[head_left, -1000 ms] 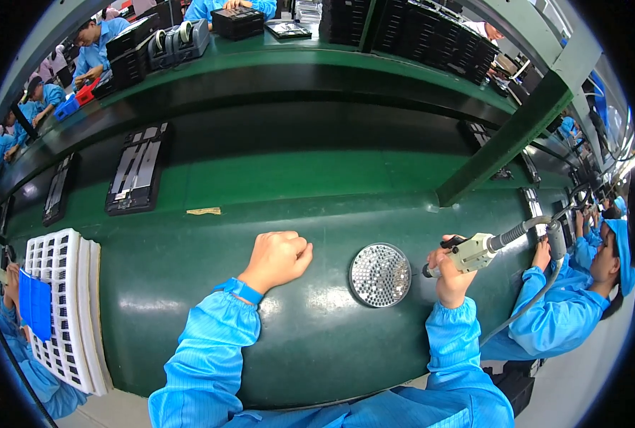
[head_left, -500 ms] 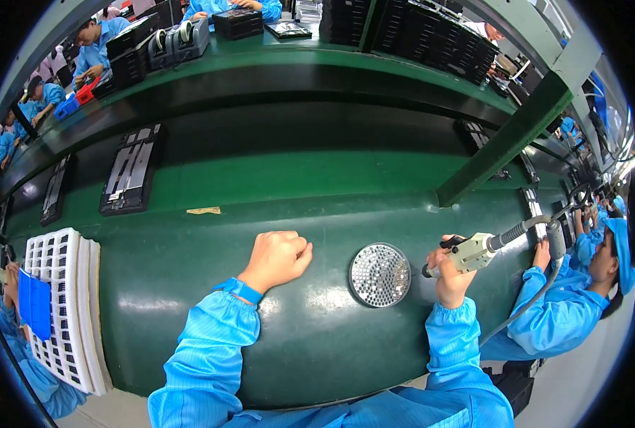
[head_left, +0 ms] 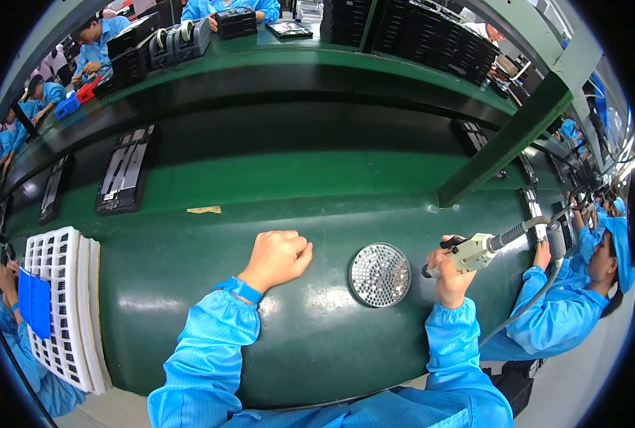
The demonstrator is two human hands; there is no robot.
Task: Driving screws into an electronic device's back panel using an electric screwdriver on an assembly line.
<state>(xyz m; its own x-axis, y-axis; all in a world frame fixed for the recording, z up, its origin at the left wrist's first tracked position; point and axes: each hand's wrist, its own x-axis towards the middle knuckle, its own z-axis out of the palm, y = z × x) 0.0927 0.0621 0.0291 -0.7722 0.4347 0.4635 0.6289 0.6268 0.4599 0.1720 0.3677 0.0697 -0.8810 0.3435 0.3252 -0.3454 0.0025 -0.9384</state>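
Between the two hands, nearer the right one, a round perforated metal disc (head_left: 380, 274) lies flat on the green bench (head_left: 189, 250); the left hand (head_left: 278, 258) rests on the bench as a closed fist, holding nothing that shows. Just right of the disc, the right hand (head_left: 449, 274) grips a cream-coloured electric screwdriver (head_left: 470, 252), its tip pointing toward the disc; a stack of white gridded trays (head_left: 64, 307) sits well to the left of the left hand.

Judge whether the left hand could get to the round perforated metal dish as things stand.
Probably yes. The left hand rests in a loose fist on the green bench, and the round metal dish lies just to its right with bare surface between them; the right hand holds a tool beyond it.
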